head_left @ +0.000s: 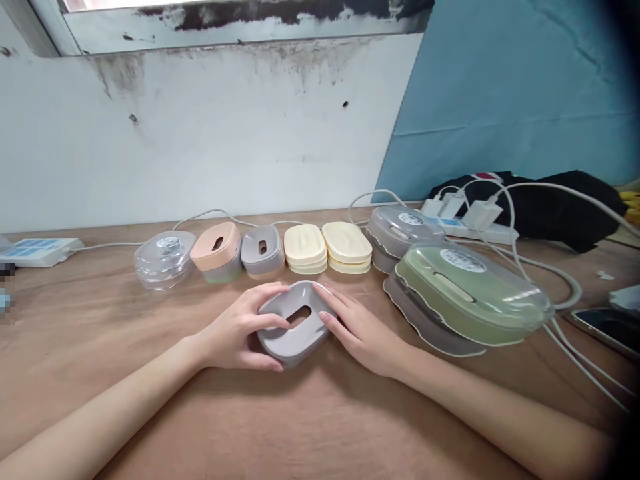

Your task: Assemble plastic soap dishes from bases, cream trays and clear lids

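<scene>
Between my two hands sits a grey oval plastic soap dish part (300, 341) with a long slot in its sunken middle. My left hand (245, 327) grips its left side, thumb low on the near wall and fingers over the rim. On the right side my right hand (353, 327) rests its fingers along the rim. Just beyond stand stacked orange parts (217, 241), stacked grey parts (261, 248), and two piles of pale yellow oval pieces, a left pile (305, 247) and a right pile (347, 245).
Clear lids (165, 257) are piled at the left. Larger green covered dishes (470, 287) and grey ones (405, 227) stand at the right. White cables run past a power strip (480, 230) with chargers. Another strip (43, 251) lies far left; a phone (610, 327) lies far right.
</scene>
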Demonstrator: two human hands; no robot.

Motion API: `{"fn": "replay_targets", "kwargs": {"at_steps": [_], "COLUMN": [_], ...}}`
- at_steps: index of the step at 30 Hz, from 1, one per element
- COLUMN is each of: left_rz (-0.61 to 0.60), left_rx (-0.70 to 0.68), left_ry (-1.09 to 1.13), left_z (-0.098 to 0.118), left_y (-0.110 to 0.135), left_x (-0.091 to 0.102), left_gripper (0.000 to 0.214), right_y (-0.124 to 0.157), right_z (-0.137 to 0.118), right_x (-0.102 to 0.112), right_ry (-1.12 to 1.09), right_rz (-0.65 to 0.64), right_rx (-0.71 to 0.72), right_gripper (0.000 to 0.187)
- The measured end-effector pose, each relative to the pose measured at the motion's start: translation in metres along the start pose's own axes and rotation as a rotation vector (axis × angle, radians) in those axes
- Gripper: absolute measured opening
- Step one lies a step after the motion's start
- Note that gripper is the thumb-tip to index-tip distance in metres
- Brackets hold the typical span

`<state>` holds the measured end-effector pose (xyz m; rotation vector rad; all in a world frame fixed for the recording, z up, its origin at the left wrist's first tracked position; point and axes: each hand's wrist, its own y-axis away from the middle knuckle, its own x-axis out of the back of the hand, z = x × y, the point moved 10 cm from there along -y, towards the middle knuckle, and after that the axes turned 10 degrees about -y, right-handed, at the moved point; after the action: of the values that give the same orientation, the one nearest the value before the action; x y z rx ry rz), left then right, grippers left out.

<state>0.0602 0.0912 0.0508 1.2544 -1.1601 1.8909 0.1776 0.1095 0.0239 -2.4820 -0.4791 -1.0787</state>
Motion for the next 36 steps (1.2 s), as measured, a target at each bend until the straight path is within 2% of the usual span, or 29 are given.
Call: {"fn": "replay_targets", "kwargs": {"at_steps": [3,7,10,13,17,33,34,36], "left_rz": [-0.028,-0.036,-0.066,-0.118,-0.123,-0.12,-0.118,-0.107], "left_rx": [0.111,0.162,0.176,0.174,0.181,0.159,0.163,0.175], "left_ry": [0.012,0.077,0.176,0.291,0.3,0.316,0.32,0.322], "left_z": [-0.012,-0.015,-0.015,-0.015,-0.018,-0.017,-0.018,-0.021], "left_y": [0.0,0.0,0.001,0.002,0.003,0.002,0.003,0.004], "left_x": [-0.004,-0.003,-0.003,-0.006,-0.007,-0.008,-0.008,-0.008], "left_gripper": [0.064,0.087,0.091,0.09,0.092,0.095,0.096,0.096], "right_y": [0.003,0.006,0.006,0.004,0.001,0.004,0.004,0.001], "right_z": [-0.002,-0.017,-0.019,-0.018,-0.014,-0.014,-0.014,-0.011], "right_x": [0.0,-0.002,0.001,-0.003,-0.01,-0.009,-0.009,-0.003], "right_ry": [0.034,0.049,0.012,-0.051,-0.105,-0.122,-0.145,-0.191], "right_rz": [0.003,0.0,0.037,-0.004,-0.095,-0.111,-0.115,-0.086], "right_rx": [0.001,0.119,0.105,0.097,0.089,0.09,0.095,0.093], "right_gripper": [0.062,0.079,0.092,0.103,0.103,0.099,0.095,0.075]}}
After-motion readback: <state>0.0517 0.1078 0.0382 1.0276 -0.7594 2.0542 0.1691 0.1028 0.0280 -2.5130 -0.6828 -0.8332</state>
